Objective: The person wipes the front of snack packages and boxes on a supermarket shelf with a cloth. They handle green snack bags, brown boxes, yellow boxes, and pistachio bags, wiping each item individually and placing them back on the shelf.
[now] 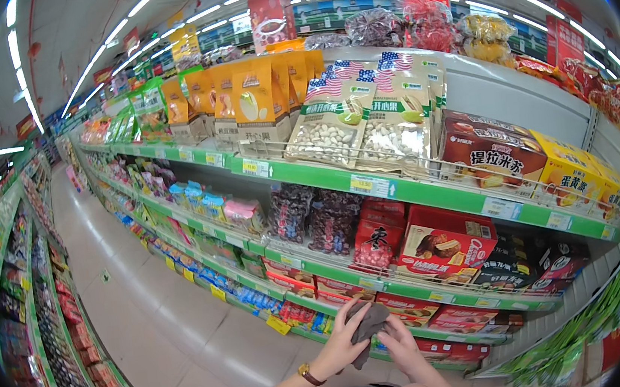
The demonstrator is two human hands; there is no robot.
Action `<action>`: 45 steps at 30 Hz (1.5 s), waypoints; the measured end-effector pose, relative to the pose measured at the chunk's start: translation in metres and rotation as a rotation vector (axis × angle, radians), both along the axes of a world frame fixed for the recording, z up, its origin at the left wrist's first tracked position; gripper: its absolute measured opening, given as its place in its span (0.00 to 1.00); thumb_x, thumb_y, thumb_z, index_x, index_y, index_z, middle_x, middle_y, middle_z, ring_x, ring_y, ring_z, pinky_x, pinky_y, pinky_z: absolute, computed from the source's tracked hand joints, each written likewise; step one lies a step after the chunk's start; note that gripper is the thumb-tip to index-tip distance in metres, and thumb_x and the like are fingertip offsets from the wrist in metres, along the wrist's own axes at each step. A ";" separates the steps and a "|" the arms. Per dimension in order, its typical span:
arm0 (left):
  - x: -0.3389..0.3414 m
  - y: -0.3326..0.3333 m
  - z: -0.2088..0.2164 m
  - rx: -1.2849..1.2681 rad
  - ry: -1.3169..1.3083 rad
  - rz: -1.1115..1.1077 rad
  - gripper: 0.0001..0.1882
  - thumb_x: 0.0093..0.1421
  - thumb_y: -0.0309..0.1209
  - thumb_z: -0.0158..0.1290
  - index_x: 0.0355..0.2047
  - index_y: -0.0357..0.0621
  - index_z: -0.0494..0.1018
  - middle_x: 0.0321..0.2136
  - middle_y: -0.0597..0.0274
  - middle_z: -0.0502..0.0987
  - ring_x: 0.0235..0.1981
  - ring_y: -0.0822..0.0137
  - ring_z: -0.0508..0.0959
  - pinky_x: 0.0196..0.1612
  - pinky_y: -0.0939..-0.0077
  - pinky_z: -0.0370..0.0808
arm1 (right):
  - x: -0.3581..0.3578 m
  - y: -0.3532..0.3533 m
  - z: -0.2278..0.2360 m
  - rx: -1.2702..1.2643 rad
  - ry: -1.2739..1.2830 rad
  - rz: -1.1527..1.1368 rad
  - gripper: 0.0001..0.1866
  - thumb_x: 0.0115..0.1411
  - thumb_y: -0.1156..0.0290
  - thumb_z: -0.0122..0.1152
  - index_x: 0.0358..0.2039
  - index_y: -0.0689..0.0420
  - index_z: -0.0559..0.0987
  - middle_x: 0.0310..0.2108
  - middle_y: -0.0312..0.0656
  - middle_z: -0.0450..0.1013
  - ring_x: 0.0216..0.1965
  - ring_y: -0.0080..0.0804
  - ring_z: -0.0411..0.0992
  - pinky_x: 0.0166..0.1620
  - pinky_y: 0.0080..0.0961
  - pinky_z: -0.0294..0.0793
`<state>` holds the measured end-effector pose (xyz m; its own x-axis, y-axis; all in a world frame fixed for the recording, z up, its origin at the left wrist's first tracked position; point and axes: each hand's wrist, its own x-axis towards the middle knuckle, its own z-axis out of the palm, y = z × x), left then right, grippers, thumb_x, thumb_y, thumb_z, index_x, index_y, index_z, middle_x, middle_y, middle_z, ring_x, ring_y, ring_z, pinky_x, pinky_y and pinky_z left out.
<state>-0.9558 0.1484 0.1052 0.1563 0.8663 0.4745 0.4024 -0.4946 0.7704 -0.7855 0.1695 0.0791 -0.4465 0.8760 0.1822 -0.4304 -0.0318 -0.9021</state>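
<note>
My left hand (340,346) and my right hand (401,345) meet low in the picture, both closed on a dark grey cloth (368,325) held between them. A watch with a brown strap (310,375) sits on my left wrist. The hands hover in front of the lower green-edged shelves (381,295) of a shop rack, close to red boxes (407,307) of sweets. Neither hand touches the shelf or its goods.
The rack runs from right to far left, loaded with bags of nuts (326,127), orange packets (258,97), brown and yellow boxes (491,152), and dark sweet bags (332,225). A pale tiled aisle (140,302) stretches away on the left, bordered by another stocked rack (34,298).
</note>
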 end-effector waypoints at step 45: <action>-0.219 0.260 0.142 0.780 0.208 0.416 0.26 0.44 0.24 0.55 0.48 0.45 0.73 0.49 0.45 0.68 0.47 0.45 0.69 0.50 0.54 0.67 | -0.114 0.277 0.299 0.295 -0.737 -0.667 0.20 0.60 0.60 0.59 0.44 0.64 0.74 0.27 0.35 0.72 0.27 0.18 0.70 0.28 0.14 0.66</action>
